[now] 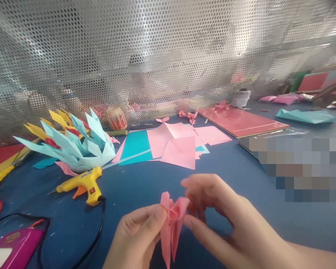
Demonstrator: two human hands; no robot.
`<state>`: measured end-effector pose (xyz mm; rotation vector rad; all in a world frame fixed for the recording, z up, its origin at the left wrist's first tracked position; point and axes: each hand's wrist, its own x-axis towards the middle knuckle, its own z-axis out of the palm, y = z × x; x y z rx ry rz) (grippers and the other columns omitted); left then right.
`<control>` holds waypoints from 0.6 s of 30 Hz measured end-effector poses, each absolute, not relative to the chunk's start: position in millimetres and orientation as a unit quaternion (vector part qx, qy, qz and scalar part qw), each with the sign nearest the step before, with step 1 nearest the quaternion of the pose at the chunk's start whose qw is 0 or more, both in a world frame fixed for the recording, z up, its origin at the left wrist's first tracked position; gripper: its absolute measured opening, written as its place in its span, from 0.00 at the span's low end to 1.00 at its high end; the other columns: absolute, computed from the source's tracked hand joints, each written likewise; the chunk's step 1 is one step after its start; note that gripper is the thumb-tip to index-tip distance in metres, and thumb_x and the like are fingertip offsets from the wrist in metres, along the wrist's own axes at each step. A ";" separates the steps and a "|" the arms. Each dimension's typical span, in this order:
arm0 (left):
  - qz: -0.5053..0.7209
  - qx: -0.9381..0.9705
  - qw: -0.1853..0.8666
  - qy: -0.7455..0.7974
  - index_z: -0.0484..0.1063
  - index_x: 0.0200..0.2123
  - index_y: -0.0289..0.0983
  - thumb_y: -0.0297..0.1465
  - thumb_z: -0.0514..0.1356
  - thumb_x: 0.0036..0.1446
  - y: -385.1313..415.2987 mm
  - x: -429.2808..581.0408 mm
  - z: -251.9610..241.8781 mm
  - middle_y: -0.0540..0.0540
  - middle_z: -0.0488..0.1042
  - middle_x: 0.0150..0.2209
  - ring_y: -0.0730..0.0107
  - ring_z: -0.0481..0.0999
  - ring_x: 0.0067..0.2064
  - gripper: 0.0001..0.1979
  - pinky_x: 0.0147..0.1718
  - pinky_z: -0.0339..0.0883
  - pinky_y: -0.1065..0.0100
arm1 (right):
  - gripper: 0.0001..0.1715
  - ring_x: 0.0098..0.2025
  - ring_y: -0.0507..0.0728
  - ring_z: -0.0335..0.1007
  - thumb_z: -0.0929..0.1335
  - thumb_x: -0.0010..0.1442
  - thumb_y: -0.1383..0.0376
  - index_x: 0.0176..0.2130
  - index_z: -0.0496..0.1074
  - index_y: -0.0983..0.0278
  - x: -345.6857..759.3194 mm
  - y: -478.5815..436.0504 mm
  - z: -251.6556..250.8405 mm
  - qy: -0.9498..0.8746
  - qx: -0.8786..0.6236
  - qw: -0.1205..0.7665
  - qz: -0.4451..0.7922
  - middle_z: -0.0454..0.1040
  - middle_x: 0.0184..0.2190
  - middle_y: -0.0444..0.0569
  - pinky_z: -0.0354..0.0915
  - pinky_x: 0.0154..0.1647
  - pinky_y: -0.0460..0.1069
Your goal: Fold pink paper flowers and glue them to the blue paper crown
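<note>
Low in the middle of the head view is a pink origami piece [173,215], with a curled, folded top and two long points hanging down. My left hand [141,233] pinches its left side between thumb and fingers. Beside it, on the right, my right hand [229,215] is curved with thumb and index finger apart; the thumb tip is at the paper's edge, and I cannot tell whether it touches. Beyond the hands lie pink paper sheets [180,151] and a teal sheet [136,145].
A yellow glue gun [85,185] with a black cord lies at left, near a light-blue folded-paper flower [95,157]. A magenta object [22,243] sits at lower left. Farther back are a red board [246,121], small pink folded pieces [192,116] and a perforated metal wall [168,48].
</note>
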<state>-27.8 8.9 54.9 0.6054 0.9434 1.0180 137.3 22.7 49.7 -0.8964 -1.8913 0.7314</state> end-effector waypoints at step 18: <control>0.470 0.296 0.718 0.419 0.82 0.26 0.37 0.36 0.69 0.46 9.4 -34.8 47.7 0.48 0.78 0.23 0.72 0.73 0.28 0.07 0.34 0.66 0.73 | 0.08 0.30 0.49 0.77 0.71 0.54 0.72 0.32 0.80 0.60 127.1 33.5 52.7 -0.525 -0.328 0.404 0.674 0.80 0.26 0.41 0.73 0.34 0.40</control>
